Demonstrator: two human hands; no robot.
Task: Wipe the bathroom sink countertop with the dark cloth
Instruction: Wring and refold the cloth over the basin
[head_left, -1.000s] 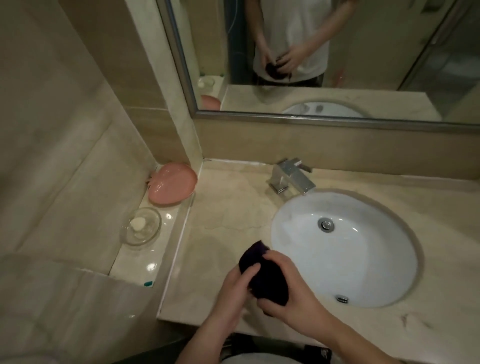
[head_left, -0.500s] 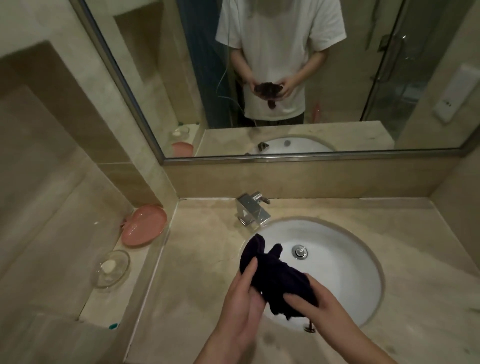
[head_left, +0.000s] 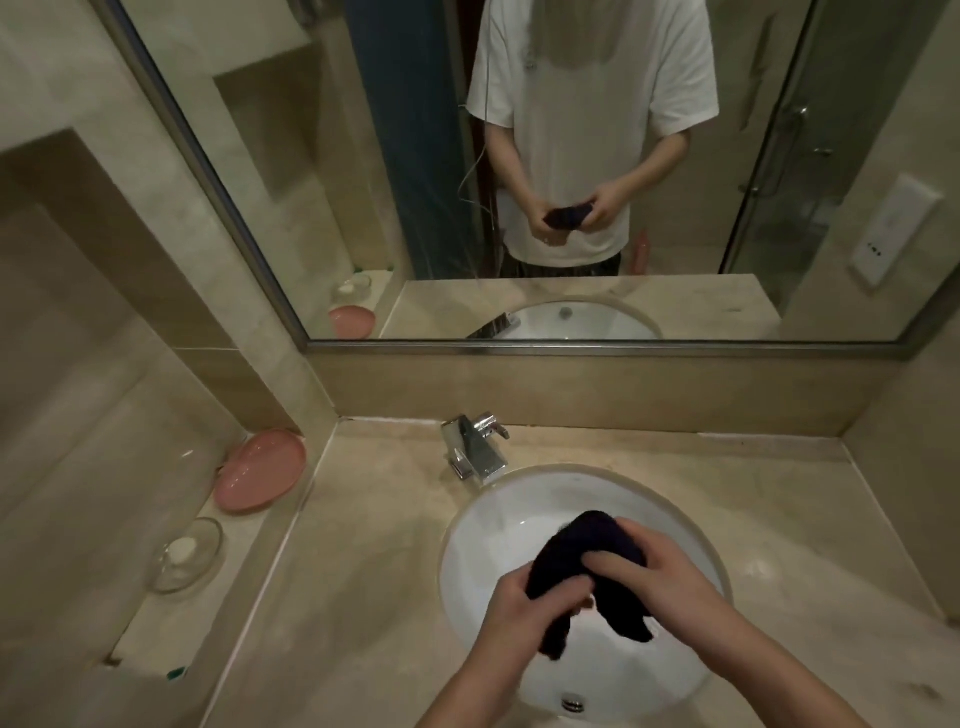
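Note:
The dark cloth (head_left: 582, 545) is bunched up above the white sink basin (head_left: 488, 525), held by both hands. My left hand (head_left: 524, 605) grips its lower left part, fingers curled into the fabric. My right hand (head_left: 649, 571) grips the right side, with fingers wrapped over the top. Loose ends of the cloth hang down between my hands. The beige marble countertop (head_left: 363, 545) surrounds the basin on all sides.
A chrome faucet (head_left: 475, 449) stands behind the basin. On a lower ledge to the left sit a pink dish (head_left: 262, 470) and a clear glass soap dish (head_left: 189, 553). A large mirror (head_left: 311, 156) covers the back wall; side walls close in left and right.
The view has shifted right and tilted up, showing more mirror. My hands carried the cloth from over the counter's left part to above the basin and bunched it tighter.

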